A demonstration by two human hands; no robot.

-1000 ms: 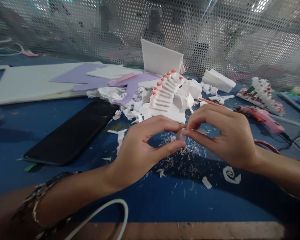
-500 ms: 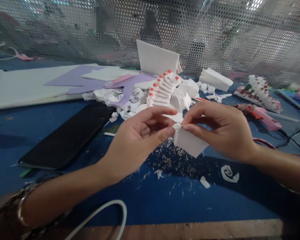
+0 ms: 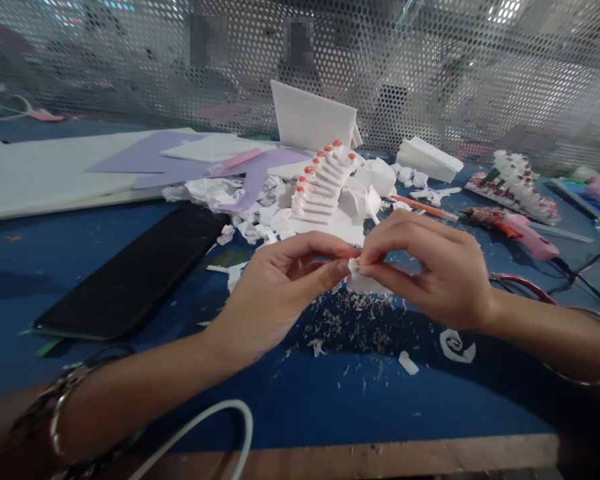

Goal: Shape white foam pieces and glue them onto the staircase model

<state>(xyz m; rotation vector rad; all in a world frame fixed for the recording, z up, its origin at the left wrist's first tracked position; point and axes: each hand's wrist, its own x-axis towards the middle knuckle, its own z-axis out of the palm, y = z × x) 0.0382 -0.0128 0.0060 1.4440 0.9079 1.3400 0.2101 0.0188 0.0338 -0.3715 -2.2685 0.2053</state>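
Between my two hands is a small piece of white paper (image 3: 366, 284), partly hidden by the fingers. My left hand (image 3: 293, 287) pinches its left end between thumb and fingertips. From the other side my right hand (image 3: 425, 270) pinches the same paper, thumb below and index finger above. Just behind the hands stands a white stepped model (image 3: 323, 193) with red-topped white posts along its edges. Fine shavings (image 3: 340, 320) lie scattered on the blue table (image 3: 320, 413) under the hands, near a curled white paper spiral (image 3: 457, 347) and a small white scrap (image 3: 408, 363).
A black phone-like slab (image 3: 135, 273) lies at left, below white boards (image 3: 45, 173) and purple sheets (image 3: 150, 157). Crumpled paper (image 3: 205, 191) surrounds the model. At right are a pink glue gun (image 3: 525, 233), an orange pencil (image 3: 425, 208) and cables. A perforated metal screen (image 3: 145, 87) stands behind.
The white paper has turned, its broad flap showing much less under the fingers. Both hands have come down slightly, still pinching it, and the right wrist has shifted left.
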